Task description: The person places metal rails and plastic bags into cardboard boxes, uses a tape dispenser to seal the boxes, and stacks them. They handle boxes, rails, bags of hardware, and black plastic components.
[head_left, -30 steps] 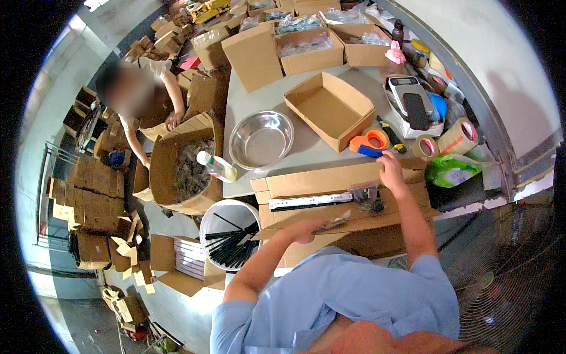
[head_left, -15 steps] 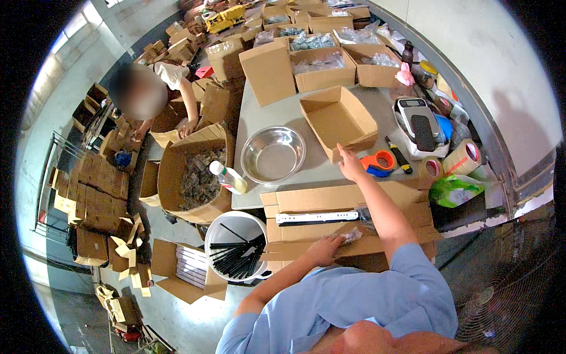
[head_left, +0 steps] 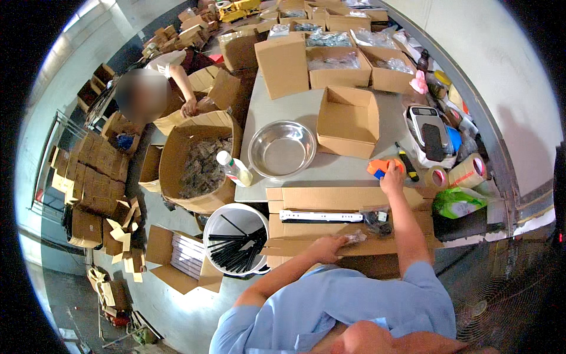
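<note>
the right hand (head_left: 391,179) is grasping the orange tape dispenser (head_left: 387,166) on the near right of the bench (head_left: 342,174), the left hand (head_left: 325,248) is touching a clear bag (head_left: 355,237), its grip i cannot tell, and careless lifting could be knocking the black-and-yellow tool (head_left: 407,162).

The person wore a light blue shirt (head_left: 359,298) in one plain colour, its cloth loose and creased across the front. The left sleeve (head_left: 246,312) and right sleeve (head_left: 422,277) were short. Near the lower edge, the collar (head_left: 311,338) fell open at the neck. The left forearm (head_left: 284,275) and right forearm (head_left: 408,230) were bare, as were the left grip (head_left: 326,249) and right grip (head_left: 392,180).
</note>
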Available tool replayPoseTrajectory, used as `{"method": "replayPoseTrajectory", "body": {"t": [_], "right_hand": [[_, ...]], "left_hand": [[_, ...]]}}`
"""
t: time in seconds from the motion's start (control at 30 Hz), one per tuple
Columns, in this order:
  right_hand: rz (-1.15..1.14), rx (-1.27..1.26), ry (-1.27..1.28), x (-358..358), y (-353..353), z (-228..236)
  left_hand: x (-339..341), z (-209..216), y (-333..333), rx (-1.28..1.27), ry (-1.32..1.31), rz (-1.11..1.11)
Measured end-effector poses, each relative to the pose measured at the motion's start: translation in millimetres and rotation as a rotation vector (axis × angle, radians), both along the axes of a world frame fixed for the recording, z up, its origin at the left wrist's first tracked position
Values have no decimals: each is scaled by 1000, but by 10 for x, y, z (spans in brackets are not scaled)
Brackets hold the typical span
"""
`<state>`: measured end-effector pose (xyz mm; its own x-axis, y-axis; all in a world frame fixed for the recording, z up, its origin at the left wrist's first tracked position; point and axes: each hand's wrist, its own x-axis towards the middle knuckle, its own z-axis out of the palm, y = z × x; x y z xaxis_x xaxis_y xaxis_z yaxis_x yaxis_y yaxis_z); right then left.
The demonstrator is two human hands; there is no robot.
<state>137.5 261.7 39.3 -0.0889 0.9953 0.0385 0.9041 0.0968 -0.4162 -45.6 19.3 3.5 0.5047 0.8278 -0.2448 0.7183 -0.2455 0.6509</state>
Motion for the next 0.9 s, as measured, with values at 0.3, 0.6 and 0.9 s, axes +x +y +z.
{"method": "replayPoseTrajectory", "body": {"t": [0.3, 0.6, 0.9], "right_hand": [[920, 15, 6, -1774, -547, 119], [837, 26, 10, -2054, -685, 114], [356, -237, 467, 406, -1460, 247]], "left_hand": [[74, -49, -13, -43, 75, 10], [148, -498, -224, 156, -124, 43], [96, -86, 77, -5, -102, -186]]}}
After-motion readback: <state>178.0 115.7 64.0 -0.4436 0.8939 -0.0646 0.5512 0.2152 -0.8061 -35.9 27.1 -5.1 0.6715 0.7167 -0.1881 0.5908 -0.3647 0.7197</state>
